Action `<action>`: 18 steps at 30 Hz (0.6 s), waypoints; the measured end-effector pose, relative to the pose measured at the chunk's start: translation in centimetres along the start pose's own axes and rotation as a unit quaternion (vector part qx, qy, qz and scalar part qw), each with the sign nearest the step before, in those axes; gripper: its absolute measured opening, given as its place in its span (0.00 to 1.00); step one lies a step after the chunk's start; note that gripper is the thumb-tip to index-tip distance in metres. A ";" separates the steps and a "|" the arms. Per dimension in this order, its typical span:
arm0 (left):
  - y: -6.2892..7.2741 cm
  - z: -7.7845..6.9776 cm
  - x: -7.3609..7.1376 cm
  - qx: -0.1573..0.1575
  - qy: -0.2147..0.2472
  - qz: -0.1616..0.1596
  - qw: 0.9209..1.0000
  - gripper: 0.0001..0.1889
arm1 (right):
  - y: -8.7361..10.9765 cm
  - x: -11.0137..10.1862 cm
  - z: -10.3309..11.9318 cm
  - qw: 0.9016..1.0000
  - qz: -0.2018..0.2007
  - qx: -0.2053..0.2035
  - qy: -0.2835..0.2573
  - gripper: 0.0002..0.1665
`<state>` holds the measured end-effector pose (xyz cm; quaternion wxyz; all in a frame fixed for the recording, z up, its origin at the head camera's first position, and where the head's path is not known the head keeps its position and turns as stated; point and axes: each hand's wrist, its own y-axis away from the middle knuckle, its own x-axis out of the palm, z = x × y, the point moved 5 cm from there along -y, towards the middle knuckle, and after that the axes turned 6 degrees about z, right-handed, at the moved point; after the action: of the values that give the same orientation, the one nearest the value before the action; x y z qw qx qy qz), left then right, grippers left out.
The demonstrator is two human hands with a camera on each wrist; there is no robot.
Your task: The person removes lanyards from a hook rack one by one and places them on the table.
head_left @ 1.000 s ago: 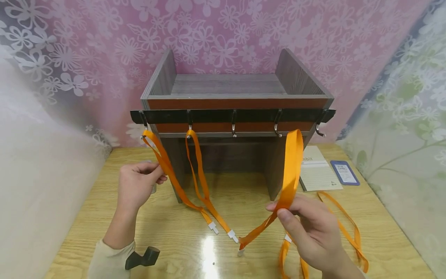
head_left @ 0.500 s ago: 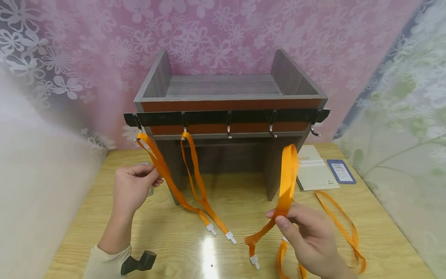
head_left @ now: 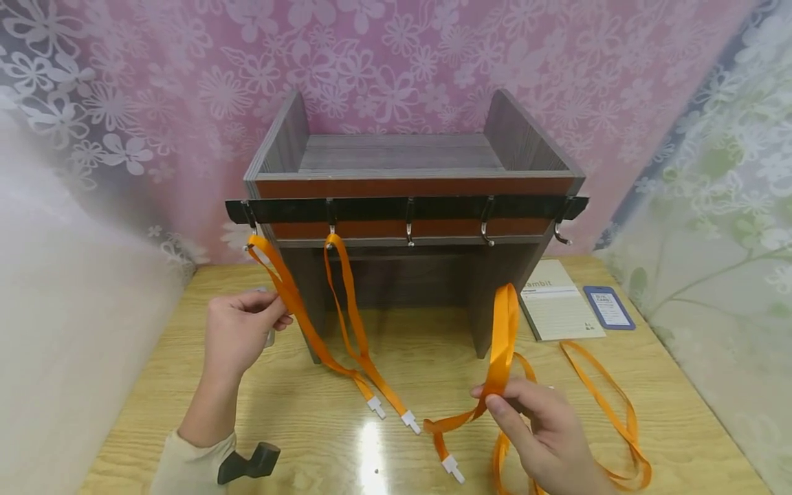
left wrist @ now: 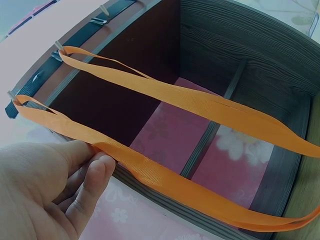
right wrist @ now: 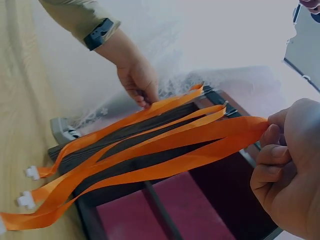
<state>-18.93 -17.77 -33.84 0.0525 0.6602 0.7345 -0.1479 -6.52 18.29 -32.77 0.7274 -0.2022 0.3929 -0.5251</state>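
Two orange lanyards hang from the left hooks of a black hook strip (head_left: 371, 208) in the head view. My left hand (head_left: 238, 330) pinches a strap of the leftmost lanyard (head_left: 303, 320) below its hook. The second lanyard (head_left: 350, 302) hangs beside it, and both end in white clips low over the table. Another orange lanyard (head_left: 502, 330) is in my right hand (head_left: 544, 426), gripped between thumb and fingers, its loop standing up above them. Its tail bends left to a white clip (head_left: 453, 469). The right wrist view shows this strap (right wrist: 200, 132) stretching away from my fingers.
The hook strip runs across the front of a grey wooden shelf (head_left: 405, 151); its three right hooks are bare. At right lie a notebook (head_left: 559, 302), a blue badge holder (head_left: 609, 307) and a loose orange lanyard (head_left: 625, 412). More orange strap (head_left: 500, 457) lies beside my right hand.
My right hand has moved slightly down and left, lowering the lanyard's loop away from the hooks. Its clip end has dropped lower. My left hand stays at the leftmost lanyard.
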 end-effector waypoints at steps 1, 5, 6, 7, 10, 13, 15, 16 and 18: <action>0.0 0.0 0.0 0.000 0.001 0.000 1.000 0.11 | 0.2 0.1 -0.1 1.000 0.003 0.005 0.009 0.13; 0.0 0.1 0.0 -0.004 0.002 -0.001 1.000 0.11 | 0.9 0.4 -0.6 0.998 0.027 0.024 0.047 0.18; 0.0 0.1 0.0 -0.005 0.002 -0.002 1.000 0.11 | 1.1 0.5 -0.8 0.997 0.035 0.034 0.053 0.19; 0.0 0.1 0.0 -0.006 0.001 -0.003 1.000 0.11 | 1.2 0.5 -0.9 0.997 0.043 0.042 0.058 0.21; 0.1 0.2 -0.1 -0.006 0.001 -0.004 1.000 0.11 | 1.8 0.7 -1.3 0.994 0.063 0.068 0.065 0.24; 0.0 0.2 0.0 -0.006 0.001 -0.004 1.000 0.11 | 2.3 0.9 -1.7 0.991 0.079 0.090 0.065 0.25; 0.0 0.2 0.0 -0.005 0.001 -0.004 1.000 0.12 | 2.7 1.1 -2.1 0.990 0.085 0.094 0.060 0.24; 0.0 0.2 0.0 -0.005 0.000 -0.005 1.000 0.12 | 2.8 1.2 -2.2 0.990 0.089 0.099 0.056 0.24; 0.0 0.1 0.0 -0.002 0.001 -0.006 1.000 0.12 | 3.2 1.5 -2.6 0.990 0.094 0.099 0.043 0.23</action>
<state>-18.99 -17.78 -33.97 0.0528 0.6559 0.7387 -0.1460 -6.44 18.43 -37.16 0.7724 -0.0692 0.3871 -0.4988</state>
